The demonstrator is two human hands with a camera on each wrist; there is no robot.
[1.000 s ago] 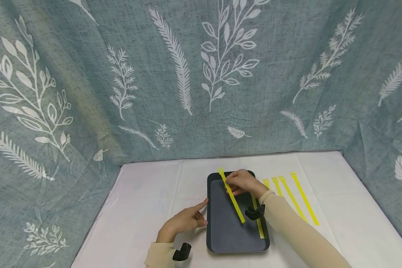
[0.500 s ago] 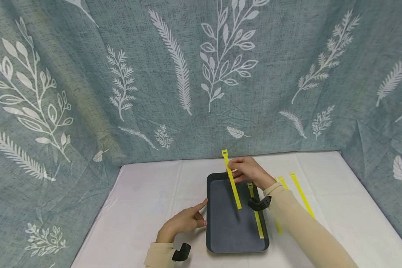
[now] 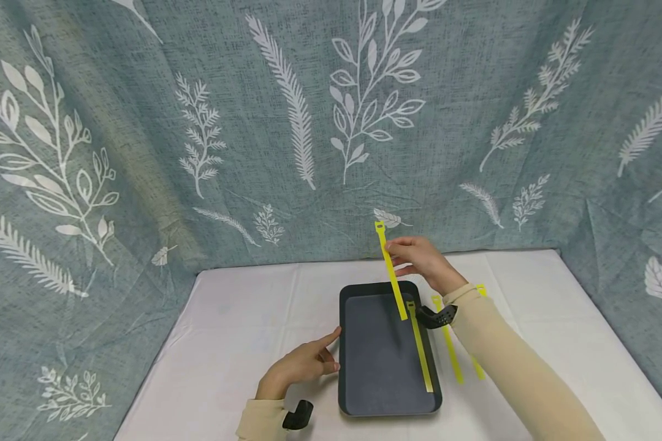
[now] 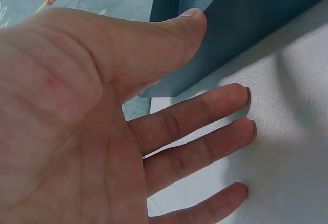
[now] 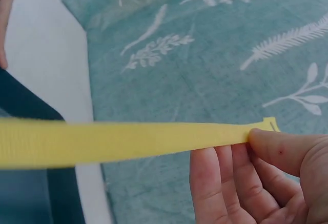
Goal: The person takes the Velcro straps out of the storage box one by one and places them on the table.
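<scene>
My right hand (image 3: 419, 260) pinches a yellow hook-and-loop cable tie (image 3: 393, 275) near its slotted head, between thumb and fingers. The tie hangs at a slant over the far end of a dark grey tray (image 3: 383, 410). In the right wrist view the same strap (image 5: 123, 142) runs left from the fingertips. Inside the tray, along its right side, lies another yellow tie (image 3: 421, 352). My left hand (image 3: 300, 365) is at the tray's left wall; in the left wrist view its thumb (image 4: 169, 39) touches the tray's side and the other fingers extend loosely over the cloth.
More yellow ties (image 3: 448, 343) lie on the white cloth (image 3: 243, 331) right of the tray, partly hidden under my right forearm. A green-grey curtain (image 3: 287, 153) with white leaf prints stands behind and at both sides.
My right hand has risen up and slightly right, lifting the tie from low over the tray to above its far edge. The left hand stays at the tray's left side.
</scene>
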